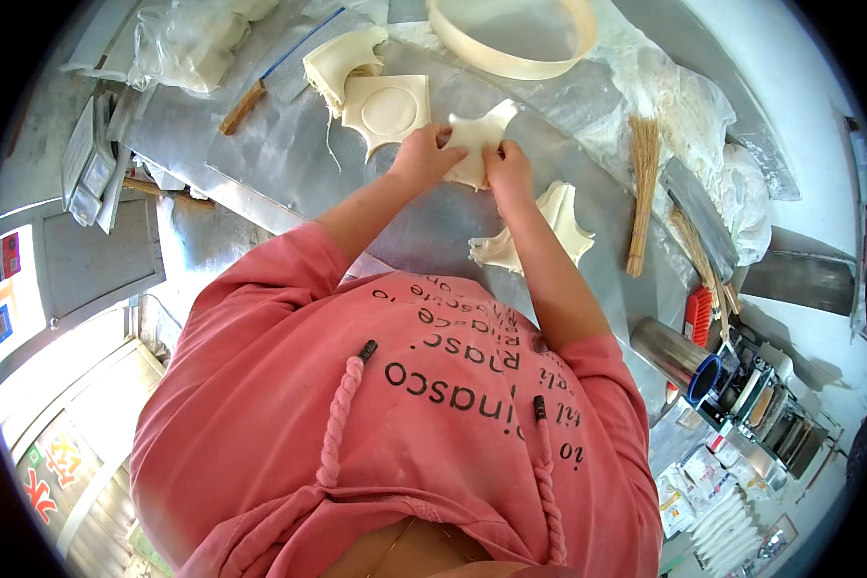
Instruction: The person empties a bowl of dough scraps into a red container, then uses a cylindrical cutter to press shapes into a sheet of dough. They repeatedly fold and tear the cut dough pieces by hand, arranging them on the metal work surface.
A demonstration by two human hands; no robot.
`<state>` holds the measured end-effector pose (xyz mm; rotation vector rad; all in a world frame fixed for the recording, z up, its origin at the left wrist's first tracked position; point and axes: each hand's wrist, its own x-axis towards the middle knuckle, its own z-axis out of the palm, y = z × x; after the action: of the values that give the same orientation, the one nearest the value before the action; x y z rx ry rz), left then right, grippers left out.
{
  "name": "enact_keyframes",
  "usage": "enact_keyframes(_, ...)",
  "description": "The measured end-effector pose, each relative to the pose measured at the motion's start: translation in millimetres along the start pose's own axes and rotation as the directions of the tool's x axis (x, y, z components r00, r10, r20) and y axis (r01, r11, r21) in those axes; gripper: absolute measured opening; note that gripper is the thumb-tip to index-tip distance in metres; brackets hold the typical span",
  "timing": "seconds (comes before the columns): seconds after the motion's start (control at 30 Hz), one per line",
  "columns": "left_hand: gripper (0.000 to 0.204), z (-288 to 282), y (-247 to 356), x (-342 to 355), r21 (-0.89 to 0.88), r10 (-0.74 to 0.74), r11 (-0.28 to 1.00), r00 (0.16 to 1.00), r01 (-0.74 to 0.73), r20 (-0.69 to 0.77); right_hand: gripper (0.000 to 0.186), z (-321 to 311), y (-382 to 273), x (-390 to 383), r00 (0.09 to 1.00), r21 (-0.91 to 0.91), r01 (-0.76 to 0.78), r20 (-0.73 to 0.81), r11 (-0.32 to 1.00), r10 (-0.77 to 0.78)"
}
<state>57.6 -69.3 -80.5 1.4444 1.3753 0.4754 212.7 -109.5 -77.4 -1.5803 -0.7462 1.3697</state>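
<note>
Both my hands are at a small pale sheet of dough (482, 140) with pointed corners, over the metal worktop (395, 222). My left hand (424, 159) pinches its left edge with bent fingers. On the near right edge, my right hand (509, 173) grips it between thumb and fingers. Just left of it lies a square dough piece (414, 91) with a round mark pressed in its middle and curved-in sides. A curled dough strip (342, 63) rests behind that. Another star-cornered dough scrap (559, 222) lies to the right, partly hidden by my right forearm.
A large pale hoop (520, 67) sits at the back. Plastic sheeting (636, 72) and a straw whisk (643, 193) lie on the right, with a steel cylinder (674, 356) nearer. A wooden-handled tool (243, 106) and a plastic bag (188, 43) are at the back left.
</note>
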Motion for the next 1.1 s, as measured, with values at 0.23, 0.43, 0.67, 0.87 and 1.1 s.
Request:
enact_keyframes(0.23, 0.032, 17, 9, -17, -0.198, 0.052, 0.979, 0.999, -0.049, 0.01, 0.031, 1, -10, -7, 1.0, -0.28, -0.015, -0.008, 0.96, 0.013)
enact_keyframes(0.43, 0.03, 17, 16, -13, -0.257, -0.041, 0.964, 0.992, 0.071, 0.118, 0.016, -15, -2, -4, 0.984, -0.023, -0.128, 0.119, 0.991, 0.13)
enact_keyframes(0.67, 0.03, 15, 9, -21, 0.408, 0.43, 0.861, 0.863, -0.304, -0.264, 0.015, -22, 4, -9, 0.988, 0.106, -0.105, 0.122, 0.989, 0.092)
enact_keyframes(0.87, 0.024, 18, 11, -11, 0.254, 0.216, 0.95, 0.97, -0.181, -0.116, 0.018, -17, -5, -13, 0.988, 0.005, -0.132, 0.083, 0.991, 0.131)
enact_keyframes(1.1, 0.031, 9, 24, -8, -0.414, -0.267, 0.843, 0.936, 0.342, 0.231, 0.018, -2, -15, -19, 0.985, -0.228, -0.145, 0.058, 0.963, 0.162)
